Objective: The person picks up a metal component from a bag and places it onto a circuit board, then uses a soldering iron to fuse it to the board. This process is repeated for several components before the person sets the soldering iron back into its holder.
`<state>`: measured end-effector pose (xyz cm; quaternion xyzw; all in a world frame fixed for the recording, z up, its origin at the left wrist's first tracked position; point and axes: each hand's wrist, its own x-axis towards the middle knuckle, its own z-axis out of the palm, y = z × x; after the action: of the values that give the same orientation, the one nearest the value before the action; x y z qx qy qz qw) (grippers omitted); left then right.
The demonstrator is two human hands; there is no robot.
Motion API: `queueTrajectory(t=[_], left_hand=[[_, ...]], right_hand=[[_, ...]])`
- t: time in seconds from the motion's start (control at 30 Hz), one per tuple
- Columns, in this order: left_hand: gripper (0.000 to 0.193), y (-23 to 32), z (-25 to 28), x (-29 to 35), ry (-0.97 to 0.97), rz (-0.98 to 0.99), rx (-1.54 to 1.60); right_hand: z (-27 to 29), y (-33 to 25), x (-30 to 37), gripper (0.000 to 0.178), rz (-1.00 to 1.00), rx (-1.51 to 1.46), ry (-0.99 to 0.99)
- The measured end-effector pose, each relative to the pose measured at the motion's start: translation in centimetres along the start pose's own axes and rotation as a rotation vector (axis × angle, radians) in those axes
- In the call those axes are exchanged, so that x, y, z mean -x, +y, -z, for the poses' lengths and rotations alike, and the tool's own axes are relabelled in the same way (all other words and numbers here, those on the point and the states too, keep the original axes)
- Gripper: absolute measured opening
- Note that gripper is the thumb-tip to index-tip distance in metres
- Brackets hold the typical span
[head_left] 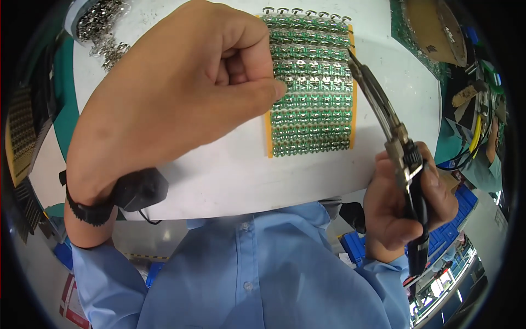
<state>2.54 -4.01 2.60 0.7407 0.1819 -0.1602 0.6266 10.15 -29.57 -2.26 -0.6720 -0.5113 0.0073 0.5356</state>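
A panel of green circuit boards [312, 101] lies on the white table, set in rows with small shiny metal parts and yellow strips along both sides. My left hand [219, 71] reaches across its left edge, thumb and fingers curled together over the rows; whatever they pinch is too small or hidden to make out. In my right hand [402, 203] is a soldering iron [400, 137] with a black handle and a long, slim metal front. Its pointed tip comes to the panel's upper right edge; I cannot tell whether it touches. Curved metal pieces [296, 11] stick out along the panel's far edge.
Loose shiny metal parts [101, 24] are heaped at the far left, partly in a round container. A brown-topped piece [433, 30] sits at the far right, with tools and cables [475, 131] beyond the table. Blue bins [452, 219] stand at the lower right.
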Motion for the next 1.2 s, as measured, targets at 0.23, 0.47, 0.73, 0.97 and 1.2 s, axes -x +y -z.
queueTrajectory(t=[0.23,0.47,0.73,0.97,1.2], left_hand=[[0.016,-3.0,1.9,-1.3,-0.073,-0.128,-0.135],[0.014,-5.9,6.6,3.4,0.371,-0.266,-0.084],[0.014,-8.4,5.3,4.0,0.726,-0.404,-0.328],[0.005,-8.0,5.5,1.3,0.664,-0.56,-0.767],[0.007,-5.6,2.6,2.8,0.668,-0.551,-0.627]], right_hand=[[-1.1,0.8,0.0,0.058,0.01,0.059,0.085],[-3.2,0.9,-0.1,0.057,-0.047,0.24,0.275],[-3.6,1.9,-0.4,0.05,-0.005,0.22,0.265],[-3.0,2.1,-0.5,0.036,0.071,0.213,0.225],[-2.9,2.1,0.1,0.034,0.096,0.081,0.231]])
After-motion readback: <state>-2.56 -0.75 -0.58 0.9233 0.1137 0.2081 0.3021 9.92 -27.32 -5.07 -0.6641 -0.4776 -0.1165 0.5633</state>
